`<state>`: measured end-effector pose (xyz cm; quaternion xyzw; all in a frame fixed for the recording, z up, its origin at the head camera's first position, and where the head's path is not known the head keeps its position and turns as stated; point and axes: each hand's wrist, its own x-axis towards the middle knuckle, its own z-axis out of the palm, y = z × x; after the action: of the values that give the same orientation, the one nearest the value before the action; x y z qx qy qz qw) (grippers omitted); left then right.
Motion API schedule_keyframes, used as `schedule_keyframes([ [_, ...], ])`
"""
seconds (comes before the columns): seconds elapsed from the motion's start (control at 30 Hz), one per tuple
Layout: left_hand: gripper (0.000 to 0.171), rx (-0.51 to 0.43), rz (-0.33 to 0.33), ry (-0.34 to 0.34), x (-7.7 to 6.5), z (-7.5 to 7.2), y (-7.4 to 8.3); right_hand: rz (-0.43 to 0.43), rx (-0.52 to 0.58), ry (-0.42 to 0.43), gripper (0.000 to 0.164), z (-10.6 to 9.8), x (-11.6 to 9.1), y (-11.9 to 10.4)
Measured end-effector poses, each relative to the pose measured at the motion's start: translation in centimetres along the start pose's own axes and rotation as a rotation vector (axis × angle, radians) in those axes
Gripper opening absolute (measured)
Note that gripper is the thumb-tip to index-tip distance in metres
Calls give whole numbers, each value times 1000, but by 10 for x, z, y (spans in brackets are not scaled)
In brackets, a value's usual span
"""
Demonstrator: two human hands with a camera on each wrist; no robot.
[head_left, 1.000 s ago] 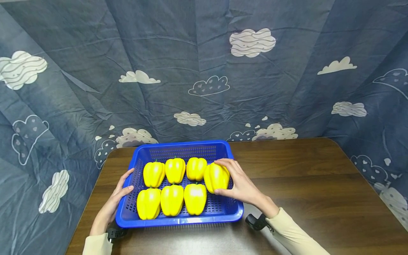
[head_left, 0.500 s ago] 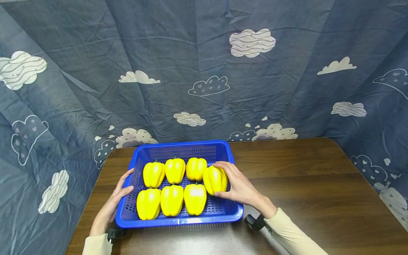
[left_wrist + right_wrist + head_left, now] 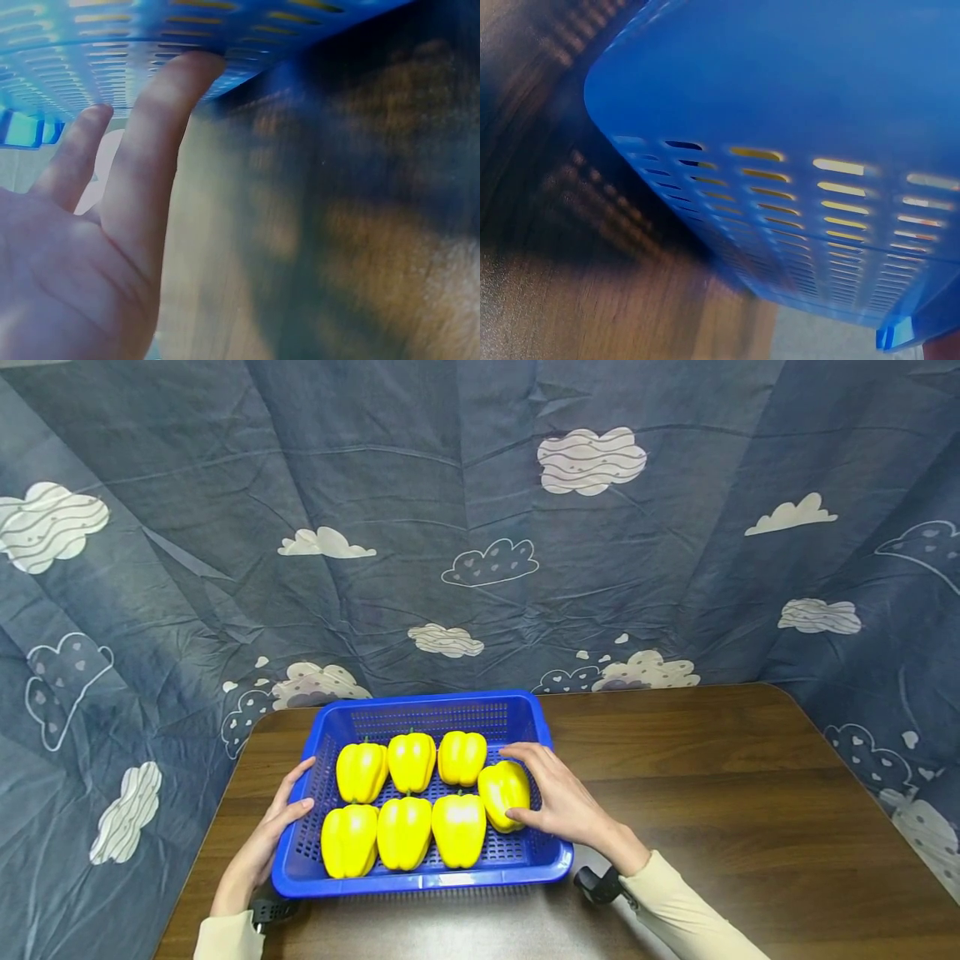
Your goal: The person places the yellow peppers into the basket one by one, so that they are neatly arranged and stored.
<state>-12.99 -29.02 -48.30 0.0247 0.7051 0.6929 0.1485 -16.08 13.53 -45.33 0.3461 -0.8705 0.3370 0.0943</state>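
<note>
A blue perforated plastic basket point(image 3: 416, 882) stands on the table with several yellow bell peppers in it. Three peppers form the back row, among them a middle one point(image 3: 412, 762); three more line the front, such as the left one point(image 3: 349, 841). At the right end lies another yellow bell pepper point(image 3: 501, 793), slightly tilted. My right hand point(image 3: 566, 802) reaches over the right rim around it, index finger past its top and thumb overlapping its lower side, with a gap toward the palm. My left hand point(image 3: 262, 839) rests extended fingers point(image 3: 154, 127) against the basket's outer left wall.
The brown wooden table point(image 3: 697, 793) extends to the right of the basket. Behind it hangs a dark blue curtain point(image 3: 390, 610) with white clouds. Through the slots of the basket wall point(image 3: 802, 97), the right wrist view shows yellow.
The pepper at the right end has come down and slightly toward the front with my right hand, whose fingers have since loosened from it. My left hand stays put.
</note>
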Motion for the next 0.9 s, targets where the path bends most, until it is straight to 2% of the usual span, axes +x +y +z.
schedule_keyframes([
  [0.33, 59, 47, 13, -30, -4, -5, 6, -25, -9, -21, 66, 1, 2, -1],
  [0.53, 58, 146, 16, -24, -4, -9, 11, -82, -19, -13, 63, 2, 3, -1],
  [0.73, 57, 297, 53, -24, -6, -13, 22, -29, 14, -37, 56, -2, 3, -4],
  [0.9, 58, 357, 56, -61, -13, -14, 37, 32, 51, -45, 53, -9, 0, -8],
])
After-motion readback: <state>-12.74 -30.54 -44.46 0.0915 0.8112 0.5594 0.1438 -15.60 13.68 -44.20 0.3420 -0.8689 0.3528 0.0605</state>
